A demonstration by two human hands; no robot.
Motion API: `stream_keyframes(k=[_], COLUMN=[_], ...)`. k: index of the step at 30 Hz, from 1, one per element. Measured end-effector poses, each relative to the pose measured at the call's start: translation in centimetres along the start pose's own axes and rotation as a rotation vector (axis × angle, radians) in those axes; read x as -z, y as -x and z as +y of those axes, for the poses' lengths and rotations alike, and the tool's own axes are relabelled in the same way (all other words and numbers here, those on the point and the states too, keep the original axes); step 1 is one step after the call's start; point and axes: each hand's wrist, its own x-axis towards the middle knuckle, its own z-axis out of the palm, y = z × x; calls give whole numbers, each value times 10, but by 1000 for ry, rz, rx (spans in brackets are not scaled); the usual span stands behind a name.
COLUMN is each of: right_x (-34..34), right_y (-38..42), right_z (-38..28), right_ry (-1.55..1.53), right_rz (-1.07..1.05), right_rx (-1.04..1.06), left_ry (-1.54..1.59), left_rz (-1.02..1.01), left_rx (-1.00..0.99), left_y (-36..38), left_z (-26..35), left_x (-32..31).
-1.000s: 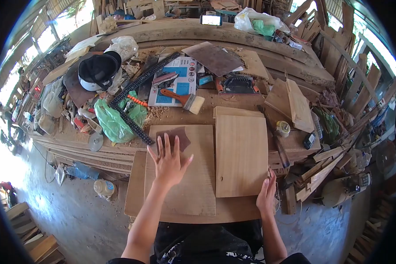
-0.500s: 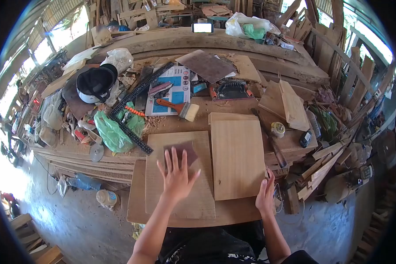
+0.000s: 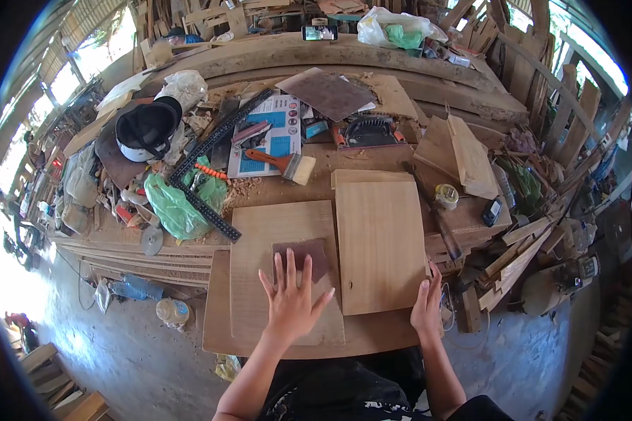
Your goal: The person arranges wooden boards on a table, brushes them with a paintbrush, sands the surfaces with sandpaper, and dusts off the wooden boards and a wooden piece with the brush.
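My left hand (image 3: 290, 303) lies flat with its fingers spread, pressing on a dark brown sheet of sandpaper (image 3: 314, 257). Under the sandpaper is a wooden board (image 3: 253, 231), dusty and flat on the bench. To its right lies a second, paler wooden board (image 3: 379, 245) with a small dark knot near its lower left corner. At that board's lower right edge rests my right hand (image 3: 426, 305), its fingers stretched out along the side and not wrapped around anything I can see.
Beyond the boards are a paintbrush (image 3: 288, 165), a black carpenter's square (image 3: 203, 210), a hand sander (image 3: 369, 133) and a green plastic bag (image 3: 172, 209). Right of the pale board lie a long dark-bladed tool (image 3: 435, 217), a tape roll (image 3: 446, 196) and a phone-like device (image 3: 492, 212).
My left hand has slid the sandpaper to the right and slightly towards me across the left board. My right hand stays by the right board's edge. The view has shifted slightly.
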Motion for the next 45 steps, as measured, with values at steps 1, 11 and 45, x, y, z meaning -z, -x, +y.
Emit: stream_keyframes(k=[1,11,45], right_x=[0,2,1], right_y=[0,0,0], right_z=[0,2,5], right_ry=[-4,12,-14], right_rz=[-15,-37,-63], right_rx=[-16,-49,-40], left_ry=[-1,-42,-13], left_rz=[-10,91,23], left_rx=[-1,-22,-101], left_y=[0,-98,3], left_z=[0,-12,-1], left_x=[1,-16,-10])
